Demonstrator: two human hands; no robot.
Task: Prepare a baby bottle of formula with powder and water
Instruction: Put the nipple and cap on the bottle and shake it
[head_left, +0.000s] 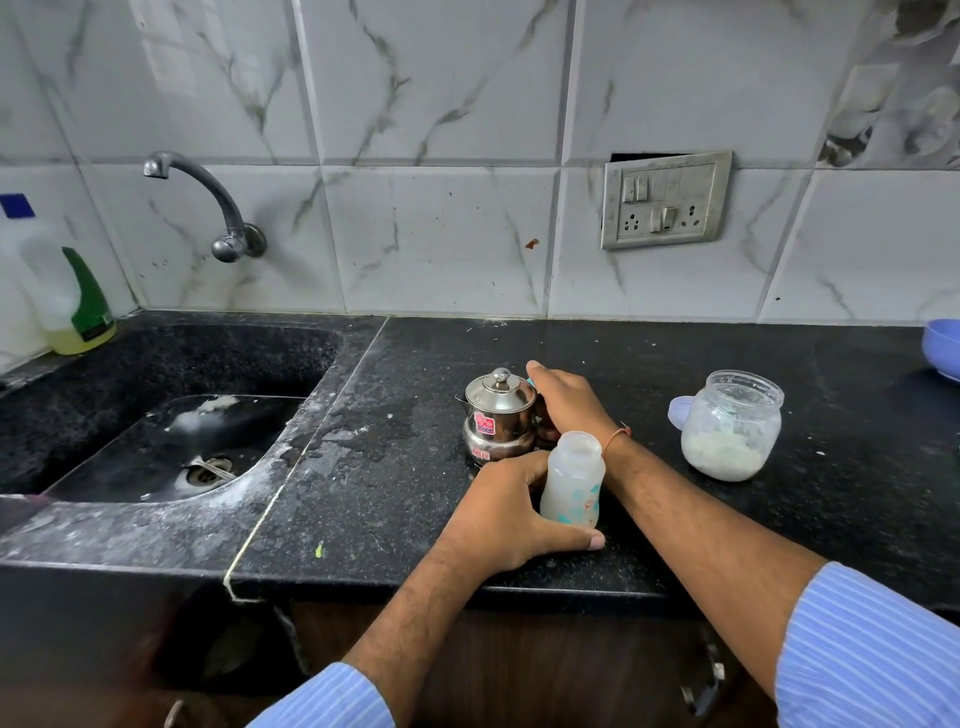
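Frosted plastic baby bottle (573, 480), open-mouthed, upright on black worktop (395, 467); left hand (506, 514) wraps its base. Small lidded steel pot (500, 415) just behind bottle; right hand (566, 402) grips pot's far side, nearer for pour.

One baby bottle (573, 480) stands uncapped on the black counter (779, 519). One small steel pot (500, 415) with a lid sits there, and one open plastic jar (732, 425) of white powder, with one pale lid (678, 412) beside it. Two hands are in view, left hand (506, 512) and right hand (566, 402). There is one tap (208, 208), one sink (156, 415), one switch panel (666, 200), one detergent bottle (67, 296) and one blue bowl (943, 349).
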